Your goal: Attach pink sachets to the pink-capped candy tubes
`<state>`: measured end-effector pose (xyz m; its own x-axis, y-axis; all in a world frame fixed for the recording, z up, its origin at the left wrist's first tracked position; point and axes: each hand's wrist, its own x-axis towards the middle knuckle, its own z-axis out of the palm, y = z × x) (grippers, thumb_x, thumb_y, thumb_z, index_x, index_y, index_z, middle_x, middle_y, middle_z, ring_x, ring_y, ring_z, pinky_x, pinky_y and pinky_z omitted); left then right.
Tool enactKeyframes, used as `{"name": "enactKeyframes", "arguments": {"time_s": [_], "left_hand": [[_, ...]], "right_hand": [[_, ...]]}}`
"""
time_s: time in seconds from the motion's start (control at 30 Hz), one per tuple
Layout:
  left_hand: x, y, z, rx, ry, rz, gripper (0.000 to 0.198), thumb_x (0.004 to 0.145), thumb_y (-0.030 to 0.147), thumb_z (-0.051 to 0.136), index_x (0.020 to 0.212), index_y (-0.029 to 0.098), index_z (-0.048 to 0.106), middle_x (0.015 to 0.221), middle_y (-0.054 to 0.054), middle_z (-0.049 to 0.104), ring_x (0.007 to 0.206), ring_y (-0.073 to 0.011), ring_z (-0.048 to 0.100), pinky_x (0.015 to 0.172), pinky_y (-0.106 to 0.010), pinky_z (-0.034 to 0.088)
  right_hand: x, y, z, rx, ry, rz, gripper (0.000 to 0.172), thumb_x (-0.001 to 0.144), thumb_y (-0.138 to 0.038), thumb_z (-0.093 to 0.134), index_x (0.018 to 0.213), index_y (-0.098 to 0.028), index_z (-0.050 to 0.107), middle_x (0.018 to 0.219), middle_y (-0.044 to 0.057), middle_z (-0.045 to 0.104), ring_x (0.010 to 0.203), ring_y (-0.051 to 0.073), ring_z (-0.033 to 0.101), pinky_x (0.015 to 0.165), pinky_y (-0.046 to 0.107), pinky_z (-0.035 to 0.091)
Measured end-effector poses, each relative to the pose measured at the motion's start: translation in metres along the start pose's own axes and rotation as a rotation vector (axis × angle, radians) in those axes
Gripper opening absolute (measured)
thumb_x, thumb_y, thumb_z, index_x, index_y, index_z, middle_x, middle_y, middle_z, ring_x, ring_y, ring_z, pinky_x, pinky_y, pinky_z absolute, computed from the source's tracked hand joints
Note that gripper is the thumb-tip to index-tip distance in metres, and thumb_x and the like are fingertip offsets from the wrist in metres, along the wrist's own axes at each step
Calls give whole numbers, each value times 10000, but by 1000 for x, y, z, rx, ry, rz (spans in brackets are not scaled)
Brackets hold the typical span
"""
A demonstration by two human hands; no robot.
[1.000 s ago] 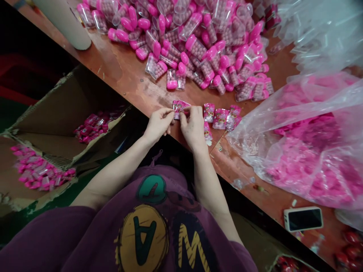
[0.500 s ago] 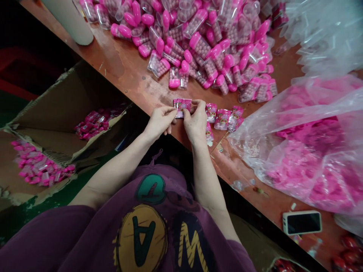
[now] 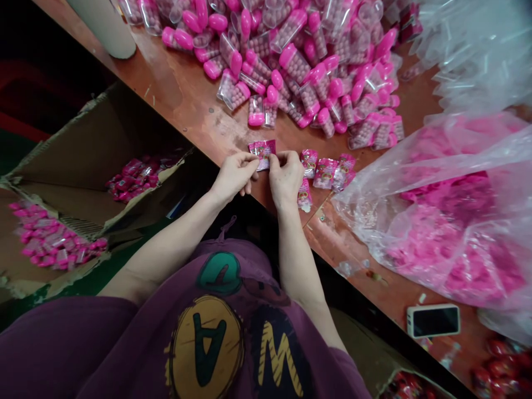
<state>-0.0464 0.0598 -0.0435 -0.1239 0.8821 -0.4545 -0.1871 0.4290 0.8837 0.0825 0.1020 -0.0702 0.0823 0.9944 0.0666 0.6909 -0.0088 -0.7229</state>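
Two or so small pink printed sachets (image 3: 265, 148) lie overlapped at the table's near edge, between my hands. My left hand (image 3: 236, 174) pinches the lower left side of the front sachet, its other fingers curled below. My right hand (image 3: 286, 176) has thumb and forefinger closed at the same sachet's right edge. Just right of that hand lie several more pink sachets (image 3: 325, 173), one of them (image 3: 305, 195) nearer the edge. Beyond my hands is a large pile of clear bottles with pink caps (image 3: 295, 64), filled with small pinkish balls.
Right of the sachets sits a clear plastic bag of pink pieces (image 3: 457, 233), with clear plastic containers (image 3: 477, 52) behind it. A phone (image 3: 434, 321) lies at the lower right. Below on the left stands a torn cardboard box (image 3: 54, 172) with pink packets. A pale cylinder (image 3: 106, 27) stands upper left.
The sachets between my hands have shifted slightly left, and my right fingers now sit at the edge rather than over the top. The whole view has moved a little.
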Motion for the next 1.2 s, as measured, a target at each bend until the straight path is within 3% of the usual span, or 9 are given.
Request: {"name": "enactKeyframes", "arguments": {"time_s": [0.23,0.4,0.57,0.7,0.8,0.87,1.0,1.1,1.2], "left_hand": [[-1,2,1,7,-2,1,85,1004,181,567,980,138,636,628,45,641,312,-58,501,299,-198,284],[0,4,0,16,-9,-26,118,1013,205,558,957,138,637,615,42,632,301,-61,485,302,-199,266],[-4,17,-7,-48,-70,63,204,953,337,696,932,134,678,622,46,610,329,-25,393,332,-194,225],[-7,26,-10,-83,-87,50,127,873,221,755,818,122,698,516,47,557,363,-25,370,382,-180,213],[-8,23,-17,-110,20,37,272,870,217,725,636,133,613,406,43,469,345,-31,343,388,-183,188],[-9,19,-28,-147,74,24,288,838,246,747,617,139,597,407,34,479,342,-35,349,381,-184,190],[-10,16,-56,-216,131,-42,284,747,276,798,613,152,580,451,38,493,356,-48,396,357,-183,209],[-8,17,-71,-247,189,-59,262,727,274,803,638,150,589,503,36,533,358,-45,417,340,-177,207],[-9,18,-77,-284,221,-53,248,696,274,826,676,142,617,578,18,608,380,-36,444,341,-167,225]], "right_hand": [[0,6,5,0,56,-127,174,986,-294,596,855,-201,663,910,54,657,891,209,617,893,383,492],[7,8,0,285,81,-117,217,988,-362,593,868,-202,678,864,25,617,878,168,615,876,329,512],[2,-3,-19,577,-189,-23,376,947,-560,629,822,-206,648,731,-10,573,744,137,572,678,256,488],[-6,-12,-25,642,-379,-19,366,910,-539,688,799,-192,659,716,-18,572,677,113,510,646,247,456],[3,-15,-19,562,-412,-67,369,958,-527,616,800,-195,651,702,-23,569,652,113,496,653,253,456],[20,-17,-13,405,-333,-172,319,1006,-450,540,865,-197,673,737,-3,614,702,141,553,712,282,490],[66,-26,-4,-49,-184,-447,258,987,-188,488,1128,-195,704,1144,109,723,1044,249,663,943,411,524],[93,-39,4,-272,-307,-579,307,977,-137,526,1235,-209,676,1376,131,651,1218,306,629,987,465,531],[105,-57,16,-341,-430,-626,217,1008,-126,552,1172,-165,688,1423,123,637,1326,313,581,1054,488,519]]}}
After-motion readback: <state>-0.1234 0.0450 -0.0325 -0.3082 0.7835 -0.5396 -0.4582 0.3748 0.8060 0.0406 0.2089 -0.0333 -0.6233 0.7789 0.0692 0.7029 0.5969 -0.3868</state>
